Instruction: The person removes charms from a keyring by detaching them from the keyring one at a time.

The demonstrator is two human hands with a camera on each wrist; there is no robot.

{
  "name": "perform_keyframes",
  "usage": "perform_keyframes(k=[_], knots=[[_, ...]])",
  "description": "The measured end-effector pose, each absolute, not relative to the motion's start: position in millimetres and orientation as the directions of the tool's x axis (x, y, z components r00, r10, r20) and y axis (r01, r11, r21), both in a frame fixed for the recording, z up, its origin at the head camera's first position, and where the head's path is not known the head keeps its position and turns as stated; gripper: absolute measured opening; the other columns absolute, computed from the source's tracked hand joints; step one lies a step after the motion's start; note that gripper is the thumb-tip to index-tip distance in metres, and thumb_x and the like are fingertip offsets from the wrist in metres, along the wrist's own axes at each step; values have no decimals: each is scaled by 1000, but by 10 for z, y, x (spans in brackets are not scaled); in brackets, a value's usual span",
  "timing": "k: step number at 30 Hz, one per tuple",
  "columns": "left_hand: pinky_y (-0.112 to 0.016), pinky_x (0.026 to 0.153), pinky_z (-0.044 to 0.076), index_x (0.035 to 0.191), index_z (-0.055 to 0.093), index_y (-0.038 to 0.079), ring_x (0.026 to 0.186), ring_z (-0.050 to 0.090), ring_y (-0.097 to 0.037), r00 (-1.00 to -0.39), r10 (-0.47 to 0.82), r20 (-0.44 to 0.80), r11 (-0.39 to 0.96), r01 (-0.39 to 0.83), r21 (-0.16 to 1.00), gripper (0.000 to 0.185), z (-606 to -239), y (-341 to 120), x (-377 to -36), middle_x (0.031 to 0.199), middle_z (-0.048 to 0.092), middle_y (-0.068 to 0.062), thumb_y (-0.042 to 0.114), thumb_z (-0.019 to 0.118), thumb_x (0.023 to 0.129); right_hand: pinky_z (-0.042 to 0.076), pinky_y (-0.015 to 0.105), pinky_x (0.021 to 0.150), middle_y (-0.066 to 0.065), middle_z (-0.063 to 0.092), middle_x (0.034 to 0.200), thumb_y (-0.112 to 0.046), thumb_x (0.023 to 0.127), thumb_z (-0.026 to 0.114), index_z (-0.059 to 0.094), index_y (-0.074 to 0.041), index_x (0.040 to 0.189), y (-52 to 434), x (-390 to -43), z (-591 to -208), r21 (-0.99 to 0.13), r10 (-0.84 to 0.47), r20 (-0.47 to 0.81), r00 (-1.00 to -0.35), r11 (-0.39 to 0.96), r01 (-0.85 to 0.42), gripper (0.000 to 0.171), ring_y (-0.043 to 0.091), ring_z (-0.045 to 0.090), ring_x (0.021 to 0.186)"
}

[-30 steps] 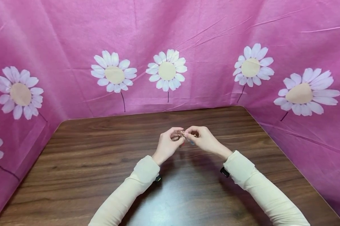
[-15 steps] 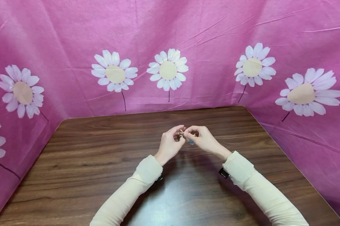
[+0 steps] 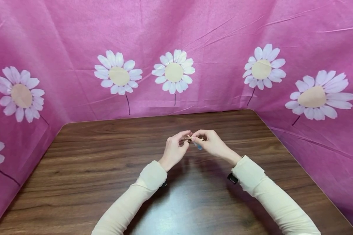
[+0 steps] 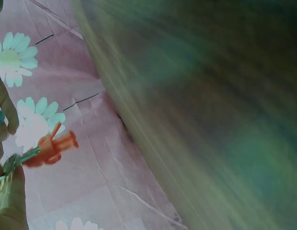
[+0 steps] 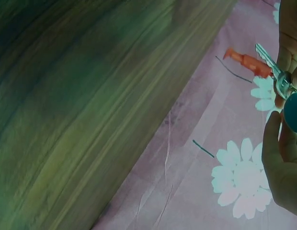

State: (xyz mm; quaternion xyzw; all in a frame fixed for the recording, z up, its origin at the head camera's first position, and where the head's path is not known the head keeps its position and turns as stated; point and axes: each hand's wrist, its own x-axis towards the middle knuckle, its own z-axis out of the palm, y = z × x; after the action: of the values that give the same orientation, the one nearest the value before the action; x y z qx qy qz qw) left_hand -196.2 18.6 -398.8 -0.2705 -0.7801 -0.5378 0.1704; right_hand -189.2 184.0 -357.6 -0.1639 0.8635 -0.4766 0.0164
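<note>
Both hands meet over the far middle of the table, around a small bunch of key ring and keychain pieces. My left hand (image 3: 175,148) pinches a gold-coloured ring (image 3: 188,138) between thumb and fingers. From the right, my right hand (image 3: 212,143) grips the bunch with thumb and forefinger, with a blue tag (image 3: 199,147) hanging under its fingers. In the right wrist view a silver key (image 5: 283,85), an orange figure-shaped charm (image 5: 254,64) and the round blue tag (image 5: 294,113) stick out by the fingers. The left wrist view also shows the orange charm (image 4: 52,149). Fingers hide the joins.
The brown wood-grain table (image 3: 106,163) lies under both forearms. A pink cloth (image 3: 211,39) printed with white daisies stands behind it and along both sides. Dark devices sit at the wrists, one under the right cuff (image 3: 233,178).
The hands stay in nearly the same place, with small finger movements. The gold ring has turned, and the red bit seen below the left thumb a second ago is hidden now.
</note>
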Motion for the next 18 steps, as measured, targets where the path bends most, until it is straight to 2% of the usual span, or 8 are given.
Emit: perform_keyframes(k=[6,10,13,18], knots=[[-19,77,52,103,65,-2,87,67,-18,-741,248,624,229,671,705,22,-3936,126,-2004,99,68,-12,-5,58,82,45,23,50,11,60,70,-16,89,59,65,-5,89,1891,-1901,-3535,-796,-330,111,-938,535,-283,12,10,53,56],[-17,68,52,92,70,1,77,65,-14,-684,261,681,243,729,640,12,-3917,90,-2046,86,69,-9,-3,63,82,43,21,49,9,59,71,-15,89,59,65,-3,91,1916,-1904,-3530,-798,-347,91,-934,536,-276,13,11,51,57],[-16,63,50,86,71,4,70,63,-11,-652,271,708,272,757,594,12,-3904,72,-2058,81,69,-6,-4,65,80,43,21,49,9,58,71,-15,89,59,64,-2,92,1925,-1901,-3529,-803,-347,81,-934,532,-268,15,12,51,57],[-14,70,51,87,71,4,75,66,-12,-632,309,711,311,773,553,11,-3879,71,-2036,82,69,-5,-2,66,79,45,22,50,7,59,71,-15,89,59,65,-5,92,1924,-1884,-3520,-799,-340,88,-936,537,-270,12,17,54,59]])
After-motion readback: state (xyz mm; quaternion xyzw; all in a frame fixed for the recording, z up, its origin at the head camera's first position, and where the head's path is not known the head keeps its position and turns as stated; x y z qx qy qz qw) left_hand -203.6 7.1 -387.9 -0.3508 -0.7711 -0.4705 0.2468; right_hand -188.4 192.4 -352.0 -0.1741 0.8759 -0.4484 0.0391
